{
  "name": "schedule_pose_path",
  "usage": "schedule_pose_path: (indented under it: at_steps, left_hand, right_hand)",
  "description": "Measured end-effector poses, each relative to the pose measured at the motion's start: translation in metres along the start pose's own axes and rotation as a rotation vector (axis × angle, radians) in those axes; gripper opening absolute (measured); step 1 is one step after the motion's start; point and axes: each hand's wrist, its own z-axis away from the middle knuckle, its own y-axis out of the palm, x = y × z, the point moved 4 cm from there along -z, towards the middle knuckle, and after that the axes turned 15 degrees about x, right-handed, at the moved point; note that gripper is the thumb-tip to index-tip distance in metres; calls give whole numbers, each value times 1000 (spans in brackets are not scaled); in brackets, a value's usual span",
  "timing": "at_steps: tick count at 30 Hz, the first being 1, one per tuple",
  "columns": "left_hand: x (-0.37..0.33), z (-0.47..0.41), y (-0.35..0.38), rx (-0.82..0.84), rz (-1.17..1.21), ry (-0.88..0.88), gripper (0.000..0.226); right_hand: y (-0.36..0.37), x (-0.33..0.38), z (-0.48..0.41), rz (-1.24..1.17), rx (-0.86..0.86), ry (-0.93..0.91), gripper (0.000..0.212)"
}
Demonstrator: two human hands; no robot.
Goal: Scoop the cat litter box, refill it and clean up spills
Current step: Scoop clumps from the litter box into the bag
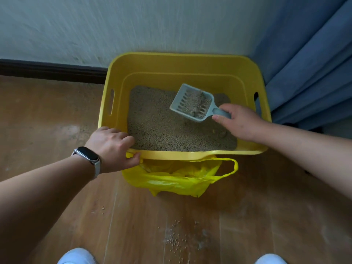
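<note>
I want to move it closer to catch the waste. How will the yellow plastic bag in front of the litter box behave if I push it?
The yellow plastic bag looks thin and crumpled, so it would probably fold rather than slide. Its handle loop droops, suggesting floppy, light film. Its mouth sags open under the litter box rim and might close when pushed.

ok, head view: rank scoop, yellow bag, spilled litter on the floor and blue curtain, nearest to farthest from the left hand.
1. Yellow bag: just below the left hand, under the box's near rim; the thumb appears to touch its handle.
2. Scoop: inside the litter box, up and to the right, in the right hand.
3. Spilled litter: on the floor near the shoes.
4. Blue curtain: far right corner.
</note>
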Motion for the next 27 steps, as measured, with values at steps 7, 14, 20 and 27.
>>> schedule_pose_path:
  at_steps: [7,14,20,27]
  left_hand:
    - [-1,0,-1,4,-22,-3,48]
    - [0,0,1,10,-25,-14,49]
    - [2,0,2,7,-27,-14,49]
    - [4,0,2,-2,-35,-7,49]
  right_hand:
    - [-7,-8,0,-10,-42,44,28]
    - [-8,-8,1,-18,-43,46,31]
    - [-1,0,4,-36,-13,26,29]
    - [5,8,3,4,7,11,28]
